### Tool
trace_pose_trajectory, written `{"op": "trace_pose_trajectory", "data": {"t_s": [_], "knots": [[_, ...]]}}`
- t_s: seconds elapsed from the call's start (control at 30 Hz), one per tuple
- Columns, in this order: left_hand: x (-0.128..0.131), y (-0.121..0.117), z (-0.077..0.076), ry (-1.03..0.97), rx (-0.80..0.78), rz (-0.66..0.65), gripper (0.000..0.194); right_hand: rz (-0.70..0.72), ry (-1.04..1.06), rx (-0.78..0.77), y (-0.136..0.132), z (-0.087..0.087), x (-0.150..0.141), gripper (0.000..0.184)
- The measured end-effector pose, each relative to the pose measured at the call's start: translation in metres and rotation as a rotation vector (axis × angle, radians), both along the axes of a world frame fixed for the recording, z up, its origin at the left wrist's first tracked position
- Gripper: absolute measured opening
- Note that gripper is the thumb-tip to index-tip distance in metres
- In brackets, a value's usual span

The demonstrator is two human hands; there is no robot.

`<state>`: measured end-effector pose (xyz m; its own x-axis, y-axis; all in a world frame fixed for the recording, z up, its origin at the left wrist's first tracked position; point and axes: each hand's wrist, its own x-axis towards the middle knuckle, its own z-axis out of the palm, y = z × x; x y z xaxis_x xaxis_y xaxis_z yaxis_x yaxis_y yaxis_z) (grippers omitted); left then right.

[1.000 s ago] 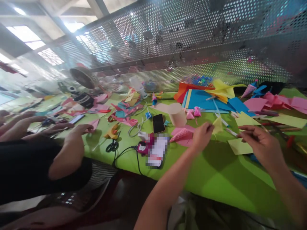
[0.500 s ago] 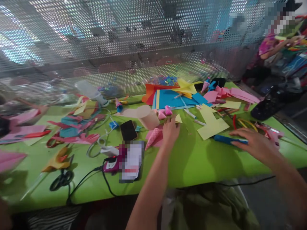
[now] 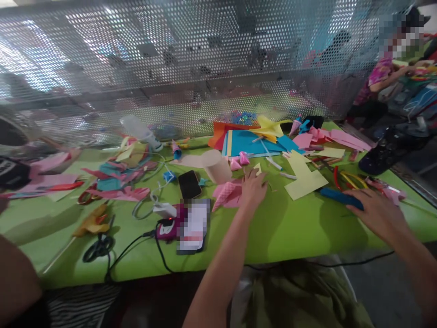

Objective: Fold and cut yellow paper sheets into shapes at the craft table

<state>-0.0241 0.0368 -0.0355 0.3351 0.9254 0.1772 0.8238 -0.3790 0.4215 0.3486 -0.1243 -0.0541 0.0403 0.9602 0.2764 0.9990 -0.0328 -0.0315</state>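
My left hand lies on the green table with its fingers spread. Its fingertips touch or nearly touch a small pale-yellow paper piece. Beside it lie a pink patterned paper cone and two small pink pieces. On the right, my right hand has its thumb and fingers around the near end of a long blue tool; its exact kind I cannot make out. Close to these fingers are curved red and yellow handles. Pale-yellow paper lies between my hands.
Blue sheets, a pale roll and a black device lie ahead. A phone, a purple socket block with cables and black-handled scissors are at left. Another person's arm enters there. A perforated metal screen stands behind.
My right hand has moved right, and the blue tool has shifted slightly right and tilted. My left hand stays near the yellow piece. Another person's arm has come further in at left.
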Motion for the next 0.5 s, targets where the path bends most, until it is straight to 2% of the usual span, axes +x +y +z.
{"op": "trace_pose_trajectory", "data": {"t_s": [0.1, 0.23, 0.33, 0.4, 0.5], "knots": [[0.008, -0.006, 0.001, 0.006, 0.006, -0.084, 0.041, 0.046, -0.026, -0.004, 0.012, 0.016, -0.01, 0.046], [0.028, -0.02, -0.001, 0.009, 0.011, -0.259, 0.048, 0.201, 0.048, -0.025, 0.057, 0.034, -0.029, 0.043], [0.041, -0.03, -0.005, 0.04, 0.023, -0.406, 0.053, 0.165, 0.192, -0.166, 0.097, 0.036, -0.034, 0.059], [0.046, -0.033, -0.007, 0.062, 0.018, -0.434, 0.054, 0.131, 0.294, -0.277, 0.116, 0.034, -0.033, 0.065], [0.047, -0.032, -0.008, 0.07, 0.014, -0.41, 0.051, 0.133, 0.356, -0.316, 0.13, 0.032, -0.033, 0.057]]}}
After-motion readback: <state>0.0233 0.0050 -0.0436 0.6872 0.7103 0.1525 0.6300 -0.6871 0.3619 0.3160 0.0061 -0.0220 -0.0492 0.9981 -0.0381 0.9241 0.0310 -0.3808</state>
